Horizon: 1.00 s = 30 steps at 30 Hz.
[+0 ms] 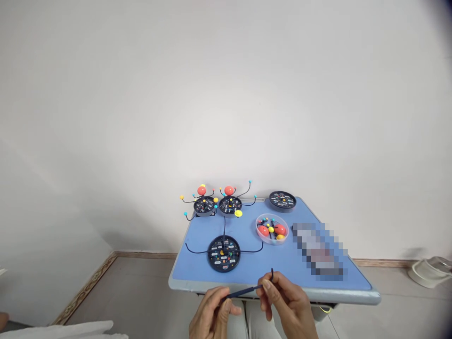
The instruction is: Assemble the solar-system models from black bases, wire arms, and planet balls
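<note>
My left hand (pixel 213 313) and my right hand (pixel 286 301) hold a thin black bent wire arm (pixel 243 292) between their fingers, just above the near edge of the blue table (pixel 197 266). Ahead of them lies a round black planet-model base (pixel 223 254) with black wire arms spread out. Two similar bases (pixel 204 205) (pixel 230 205) stand at the back, carrying red and yellow balls and small teal balls on wires. A third bare base (pixel 282 199) sits at the back right. A clear round dish (pixel 271 229) holds red, yellow and small teal balls.
A pixelated, unreadable flat object (pixel 318 249) lies on the table's right side. The table stands against a white wall above a tiled floor. A white object (pixel 431 272) sits on the floor at right, and white cloth (pixel 60 330) shows at bottom left.
</note>
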Each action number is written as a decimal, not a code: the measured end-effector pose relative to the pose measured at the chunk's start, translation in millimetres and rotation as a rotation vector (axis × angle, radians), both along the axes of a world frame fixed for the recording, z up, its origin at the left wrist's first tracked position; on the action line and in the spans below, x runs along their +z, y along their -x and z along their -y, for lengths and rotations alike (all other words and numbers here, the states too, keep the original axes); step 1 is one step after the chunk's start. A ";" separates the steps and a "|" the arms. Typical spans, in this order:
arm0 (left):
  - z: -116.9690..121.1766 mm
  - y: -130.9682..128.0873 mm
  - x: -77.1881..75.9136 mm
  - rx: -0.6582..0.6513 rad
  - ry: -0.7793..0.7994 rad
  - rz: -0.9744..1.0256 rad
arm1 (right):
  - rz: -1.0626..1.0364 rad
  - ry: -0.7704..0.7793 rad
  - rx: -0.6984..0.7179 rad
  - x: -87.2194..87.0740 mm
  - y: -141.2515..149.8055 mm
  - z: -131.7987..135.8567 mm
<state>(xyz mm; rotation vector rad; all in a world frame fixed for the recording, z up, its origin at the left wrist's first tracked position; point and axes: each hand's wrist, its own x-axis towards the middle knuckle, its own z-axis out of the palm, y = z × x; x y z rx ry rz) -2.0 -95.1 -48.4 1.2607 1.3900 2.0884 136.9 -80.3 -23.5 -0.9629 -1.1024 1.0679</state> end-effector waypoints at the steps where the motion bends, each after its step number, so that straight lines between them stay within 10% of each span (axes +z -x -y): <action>1: 0.0 1.6 0.8 0.003 -0.001 -0.007 | 0.018 -0.008 0.003 0.1 0.6 -0.7; 30: -3.7 -6.9 -17.4 -0.212 0.070 0.368 | 0.049 0.004 -0.016 -6.3 -1.9 -1.4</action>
